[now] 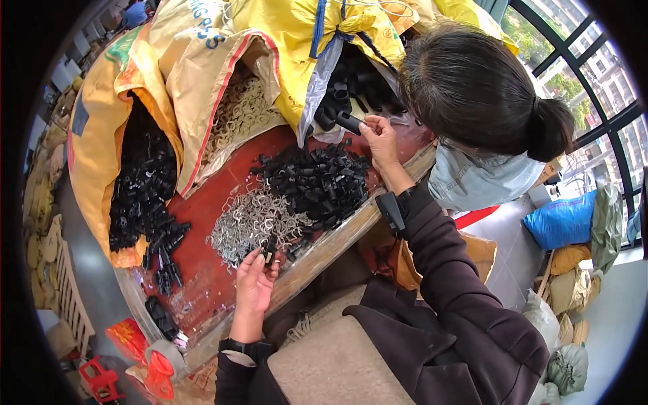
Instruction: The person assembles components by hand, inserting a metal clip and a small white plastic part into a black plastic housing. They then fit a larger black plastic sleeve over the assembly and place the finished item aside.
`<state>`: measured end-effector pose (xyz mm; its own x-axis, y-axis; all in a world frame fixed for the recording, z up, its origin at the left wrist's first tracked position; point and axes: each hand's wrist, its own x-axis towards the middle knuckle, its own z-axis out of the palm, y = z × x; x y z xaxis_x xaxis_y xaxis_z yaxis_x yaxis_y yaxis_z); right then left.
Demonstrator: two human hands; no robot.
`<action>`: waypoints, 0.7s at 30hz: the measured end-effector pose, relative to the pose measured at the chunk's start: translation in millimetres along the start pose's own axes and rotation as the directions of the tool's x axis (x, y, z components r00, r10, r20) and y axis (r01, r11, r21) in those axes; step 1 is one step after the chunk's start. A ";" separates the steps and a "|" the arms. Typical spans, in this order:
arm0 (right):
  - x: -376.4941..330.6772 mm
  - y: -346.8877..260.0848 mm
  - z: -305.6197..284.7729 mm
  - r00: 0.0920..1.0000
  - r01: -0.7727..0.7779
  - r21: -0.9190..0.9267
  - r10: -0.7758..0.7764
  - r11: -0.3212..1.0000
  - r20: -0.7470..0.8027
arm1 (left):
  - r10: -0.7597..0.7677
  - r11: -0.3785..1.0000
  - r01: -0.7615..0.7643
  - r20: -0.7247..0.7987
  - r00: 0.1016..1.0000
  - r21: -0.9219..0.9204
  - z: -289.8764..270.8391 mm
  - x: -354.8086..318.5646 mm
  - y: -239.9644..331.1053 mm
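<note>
1. While the left hand [255,283] hovers palm-up at the near edge of the red table [223,196], its fingertips pinch a small black plastic piece [269,252], so the grasp is closed on that part.
2. That piece sits just at the lower edge of the heap of silvery metal clips [253,223], which lies spread on the table beside the hand.
3. The right hand [379,138] is raised further up the table and holds a black plastic tube fitting [349,122] between thumb and fingers; the grip is clenched around one end of it.
4. The fitting is held in the air just in front of an open yellow sack [283,40] whose mouth shows more black tube parts [351,88].
5. Between the two hands lies a pile of black plastic pieces [317,181], touching the clip heap on its left side.
6. At the left, another yellow sack [94,148] spills black parts [142,189] onto the table, and a middle sack [202,88] holds pale metal rings [243,111].
7. Both wrists wear dark bands, and the right forearm carries a small black device [391,212] strapped near the wrist.
8. A second person with dark tied-back hair [472,88] leans over the table's right side, close to the right hand.
9. A blue bag [563,219] rests on the floor at the right, well apart from the table.
</note>
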<state>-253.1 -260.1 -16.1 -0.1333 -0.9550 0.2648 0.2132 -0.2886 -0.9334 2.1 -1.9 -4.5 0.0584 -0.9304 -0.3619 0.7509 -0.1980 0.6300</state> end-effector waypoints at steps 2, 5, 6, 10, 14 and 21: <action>-6.3 -1.9 3.0 0.999 -0.035 -0.036 0.035 0.999 -0.014 | 0.016 1.000 -0.016 0.006 1.000 -0.003 0.3 1.6 -0.7; -15.8 -12.2 9.7 0.998 -0.063 -0.011 0.063 0.998 0.007 | 0.022 1.000 -0.022 0.002 1.000 -0.007 4.3 -1.6 0.3; -18.9 -17.4 9.6 0.998 -0.067 0.030 0.066 0.997 0.025 | 0.023 1.000 -0.023 0.006 1.000 -0.007 6.7 -1.9 1.4; -54.3 -55.8 38.8 0.958 -0.095 -0.002 0.092 0.995 0.272 | -0.001 1.000 0.001 -0.026 1.000 0.022 1.2 -6.7 2.2; -97.3 -75.7 57.2 0.782 0.021 -0.036 0.006 0.999 0.623 | -0.032 0.999 0.032 -0.006 0.999 0.041 13.4 -12.3 10.3; -129.7 -89.0 75.5 0.537 0.199 0.019 -0.125 0.980 0.834 | -0.006 0.997 0.000 0.081 0.997 0.079 27.0 -25.2 38.3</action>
<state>-181.7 -115.6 50.9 0.7094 -0.5331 0.4611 0.2010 -0.4740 -0.8573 11.6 5.7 47.3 0.0000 -0.9511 -0.3087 0.6966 -0.2216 0.6824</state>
